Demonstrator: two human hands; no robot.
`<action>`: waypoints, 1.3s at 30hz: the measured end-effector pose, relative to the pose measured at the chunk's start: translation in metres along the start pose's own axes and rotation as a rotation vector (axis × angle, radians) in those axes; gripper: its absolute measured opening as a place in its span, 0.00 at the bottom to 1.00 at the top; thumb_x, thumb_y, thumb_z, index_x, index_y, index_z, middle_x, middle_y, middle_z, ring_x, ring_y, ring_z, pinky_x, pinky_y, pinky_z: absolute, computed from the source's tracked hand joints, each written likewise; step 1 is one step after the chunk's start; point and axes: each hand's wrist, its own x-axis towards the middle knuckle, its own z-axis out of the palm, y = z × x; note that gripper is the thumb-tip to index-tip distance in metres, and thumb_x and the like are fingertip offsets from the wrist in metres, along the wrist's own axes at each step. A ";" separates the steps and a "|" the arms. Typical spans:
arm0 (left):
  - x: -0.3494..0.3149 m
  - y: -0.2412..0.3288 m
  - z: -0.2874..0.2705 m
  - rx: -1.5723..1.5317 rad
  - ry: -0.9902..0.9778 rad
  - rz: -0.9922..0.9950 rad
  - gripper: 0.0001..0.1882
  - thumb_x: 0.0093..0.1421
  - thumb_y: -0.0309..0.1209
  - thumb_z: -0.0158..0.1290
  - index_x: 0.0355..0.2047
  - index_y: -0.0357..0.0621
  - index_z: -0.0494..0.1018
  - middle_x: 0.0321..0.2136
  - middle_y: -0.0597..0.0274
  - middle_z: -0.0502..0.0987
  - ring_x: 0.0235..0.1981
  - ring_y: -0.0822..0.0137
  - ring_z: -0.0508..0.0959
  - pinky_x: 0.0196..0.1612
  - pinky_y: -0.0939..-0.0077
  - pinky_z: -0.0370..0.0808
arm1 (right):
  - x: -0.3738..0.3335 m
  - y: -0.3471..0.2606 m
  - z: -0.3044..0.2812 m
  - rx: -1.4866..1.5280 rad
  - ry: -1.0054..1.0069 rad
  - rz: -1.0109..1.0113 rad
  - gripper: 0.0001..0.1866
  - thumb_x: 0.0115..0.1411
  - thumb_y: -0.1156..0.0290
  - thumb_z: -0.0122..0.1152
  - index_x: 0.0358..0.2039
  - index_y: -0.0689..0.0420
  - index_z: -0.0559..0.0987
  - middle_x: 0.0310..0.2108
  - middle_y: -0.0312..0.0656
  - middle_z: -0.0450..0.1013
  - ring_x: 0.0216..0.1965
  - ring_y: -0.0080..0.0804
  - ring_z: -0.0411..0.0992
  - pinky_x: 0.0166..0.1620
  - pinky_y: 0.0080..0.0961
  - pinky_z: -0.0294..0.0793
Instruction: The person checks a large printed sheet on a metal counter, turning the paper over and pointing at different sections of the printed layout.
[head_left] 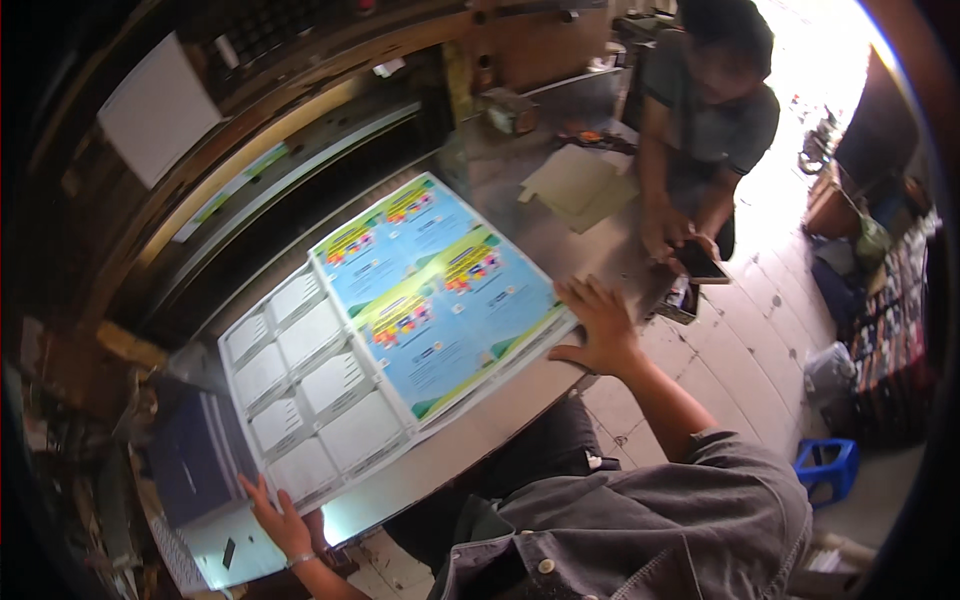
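A large printed sheet (450, 300) lies on the metal table (480, 398), its right part showing repeated blue, green and yellow panels. Its left part, or a sheet joined there, carries white boxes with grey bands (330, 382); I cannot tell whether it is one piece. My right hand (600, 325) rests at the right edge of the coloured part, fingers spread. At the lower left corner of the white part, my left hand (280, 520) has its fingers apart at the paper's edge. Next to it lies a dark blue printed sheet or cover (200, 455).
Behind the table is a machine with a long slot (300, 165). A co-worker (710, 110) sits at the far right, holding a dark phone or tablet (700, 262). Tan card pieces (580, 187) lie on the far tabletop. A blue plastic stool (826, 470) stands on the tiled floor.
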 end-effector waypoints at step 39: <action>0.003 -0.008 0.000 0.001 -0.049 -0.052 0.35 0.70 0.40 0.43 0.75 0.53 0.45 0.64 0.41 0.66 0.65 0.47 0.68 0.65 0.60 0.63 | -0.003 0.004 0.002 0.041 0.020 0.041 0.56 0.47 0.32 0.66 0.71 0.48 0.59 0.68 0.49 0.60 0.70 0.52 0.52 0.71 0.60 0.42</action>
